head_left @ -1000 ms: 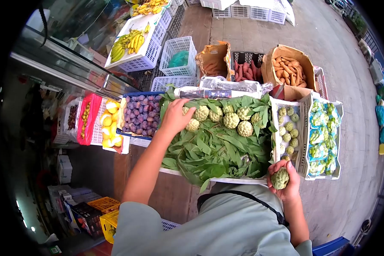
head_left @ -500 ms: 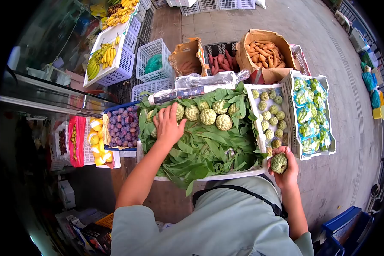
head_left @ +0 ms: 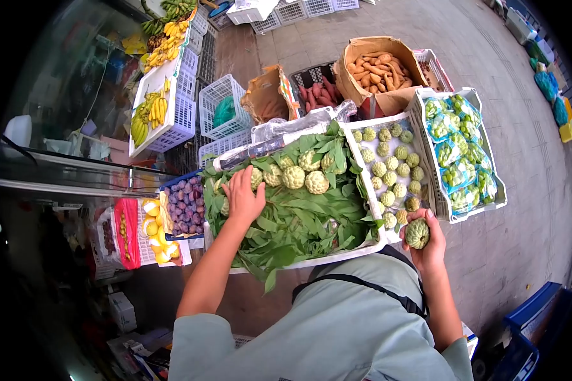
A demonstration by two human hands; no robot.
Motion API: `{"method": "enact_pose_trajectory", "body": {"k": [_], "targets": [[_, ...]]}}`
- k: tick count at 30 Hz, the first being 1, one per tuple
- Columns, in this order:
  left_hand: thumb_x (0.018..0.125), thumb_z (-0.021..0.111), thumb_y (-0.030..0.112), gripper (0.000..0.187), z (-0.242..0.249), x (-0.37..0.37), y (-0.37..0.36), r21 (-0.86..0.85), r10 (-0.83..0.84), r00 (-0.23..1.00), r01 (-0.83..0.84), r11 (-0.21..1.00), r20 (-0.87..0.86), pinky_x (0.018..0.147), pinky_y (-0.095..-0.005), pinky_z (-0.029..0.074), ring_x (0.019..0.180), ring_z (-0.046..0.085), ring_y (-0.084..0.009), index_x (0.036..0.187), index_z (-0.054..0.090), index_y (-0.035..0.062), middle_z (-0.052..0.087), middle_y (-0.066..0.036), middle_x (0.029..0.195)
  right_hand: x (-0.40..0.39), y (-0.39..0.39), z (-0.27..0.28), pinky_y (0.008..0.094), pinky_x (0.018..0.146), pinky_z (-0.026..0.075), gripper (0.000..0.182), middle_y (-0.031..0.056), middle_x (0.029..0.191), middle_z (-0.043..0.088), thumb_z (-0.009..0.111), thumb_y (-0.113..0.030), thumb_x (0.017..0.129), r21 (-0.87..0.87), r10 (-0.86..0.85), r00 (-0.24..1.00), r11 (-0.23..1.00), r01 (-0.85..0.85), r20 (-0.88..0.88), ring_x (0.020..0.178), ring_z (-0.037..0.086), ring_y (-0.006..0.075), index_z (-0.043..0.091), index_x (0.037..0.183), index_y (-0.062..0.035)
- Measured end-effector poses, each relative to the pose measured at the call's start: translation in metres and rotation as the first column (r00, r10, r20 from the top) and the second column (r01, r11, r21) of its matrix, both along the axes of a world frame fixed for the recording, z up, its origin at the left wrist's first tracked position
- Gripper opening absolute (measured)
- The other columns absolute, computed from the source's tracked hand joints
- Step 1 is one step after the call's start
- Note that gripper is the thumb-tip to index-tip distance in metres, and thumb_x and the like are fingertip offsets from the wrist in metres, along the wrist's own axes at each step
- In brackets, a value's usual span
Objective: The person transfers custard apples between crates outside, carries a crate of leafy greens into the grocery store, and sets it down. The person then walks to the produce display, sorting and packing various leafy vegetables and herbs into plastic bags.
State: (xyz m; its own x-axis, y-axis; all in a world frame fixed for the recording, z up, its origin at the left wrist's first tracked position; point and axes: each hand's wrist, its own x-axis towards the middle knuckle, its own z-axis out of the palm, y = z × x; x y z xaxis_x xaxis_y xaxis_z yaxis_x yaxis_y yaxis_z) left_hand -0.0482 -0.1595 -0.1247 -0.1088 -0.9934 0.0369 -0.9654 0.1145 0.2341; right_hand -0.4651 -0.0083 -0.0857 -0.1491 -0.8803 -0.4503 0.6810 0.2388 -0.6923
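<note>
A white crate [head_left: 299,261] in front of me is lined with green leaves [head_left: 299,222], with several large pale-green custard apples [head_left: 293,177] in a row along its far side. My left hand [head_left: 243,198] lies over the leaves at the crate's left, fingers spread, beside the leftmost fruits; whatever is under the palm is hidden. At the crate's right front corner, my right hand [head_left: 431,244] holds one green custard apple [head_left: 417,233], its fingers wrapped round it. Just beyond, a second tray [head_left: 356,130] holds several smaller custard apples [head_left: 391,163].
Plums [head_left: 185,206] and yellow fruit [head_left: 161,232] stand at the left. Bananas [head_left: 149,114] sit on crates behind them. Boxes of sweet potatoes [head_left: 380,71] are at the back. Bagged green fruit [head_left: 454,152] fills a crate at the right. A blue object [head_left: 534,330] stands lower right.
The view has turned a little, so the crates appear tilted and shifted left. My left hand still rests by the leftmost fruits, and my right hand still holds the custard apple.
</note>
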Motion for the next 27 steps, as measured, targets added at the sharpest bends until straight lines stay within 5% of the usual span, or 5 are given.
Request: {"method": "enact_pose_trajectory", "body": {"k": [3, 9, 18, 24, 27], "targets": [[0.090, 0.059, 0.022, 0.056, 0.030, -0.043, 0.006, -0.137, -0.225, 0.974, 0.219, 0.966, -0.030, 0.119, -0.0613, 0.005, 0.142, 0.032, -0.0364, 0.141, 0.045, 0.0060, 0.039, -0.019, 0.148, -0.004, 0.003, -0.004, 0.0314, 0.047, 0.048, 0.033, 0.0109, 0.095, 0.057, 0.048, -0.037, 0.101, 0.011, -0.033, 0.999, 0.999, 0.032, 0.024, 0.069, 0.064, 0.0245, 0.055, 0.101, -0.0046], [0.090, 0.070, 0.026, 0.052, 0.012, -0.080, 0.003, -0.079, -0.335, 0.897, 0.327, 0.942, -0.289, 0.104, -0.0415, 0.044, 0.125, 0.053, -0.0363, 0.134, 0.054, 0.0027, 0.054, -0.019, 0.136, -0.008, 0.005, -0.008, 0.0326, 0.049, 0.048, 0.032, 0.0104, 0.095, 0.057, 0.049, -0.036, 0.100, 0.003, -0.014, 1.000, 1.000, 0.014, 0.013, 0.070, 0.065, 0.0250, 0.055, 0.101, -0.0051], [0.089, 0.069, 0.013, 0.046, 0.007, -0.067, -0.005, -0.139, -0.435, 0.840, 0.413, 0.900, -0.324, 0.100, -0.0428, 0.047, 0.118, 0.057, -0.0375, 0.132, 0.056, 0.0017, 0.057, -0.020, 0.130, -0.009, 0.010, -0.015, 0.0318, 0.052, 0.047, 0.033, 0.0075, 0.098, 0.057, 0.047, -0.040, 0.101, 0.025, -0.012, 0.999, 1.000, 0.011, 0.045, 0.075, 0.064, 0.0228, 0.055, 0.101, -0.0078], [0.091, 0.068, 0.034, 0.062, 0.040, -0.100, 0.002, 0.074, -0.322, 0.887, 0.365, 0.928, -0.330, 0.105, -0.0464, 0.041, 0.128, 0.048, -0.0404, 0.143, 0.046, 0.0064, 0.045, -0.021, 0.143, -0.010, 0.008, -0.017, 0.0332, 0.053, 0.048, 0.031, 0.0077, 0.098, 0.056, 0.050, -0.037, 0.099, 0.022, -0.034, 0.997, 0.999, 0.033, 0.065, 0.075, 0.065, 0.0251, 0.055, 0.102, -0.0063], [0.089, 0.065, 0.052, 0.074, 0.034, -0.117, 0.002, -0.076, -0.438, 0.898, 0.439, 0.895, 0.035, 0.108, -0.0498, 0.037, 0.133, 0.043, -0.0385, 0.147, 0.043, 0.0102, 0.039, -0.019, 0.149, -0.009, 0.008, -0.018, 0.0328, 0.054, 0.048, 0.031, 0.0075, 0.098, 0.056, 0.050, -0.036, 0.100, 0.032, -0.035, 0.996, 0.999, 0.033, 0.082, 0.076, 0.065, 0.0251, 0.055, 0.101, -0.0060]]}}
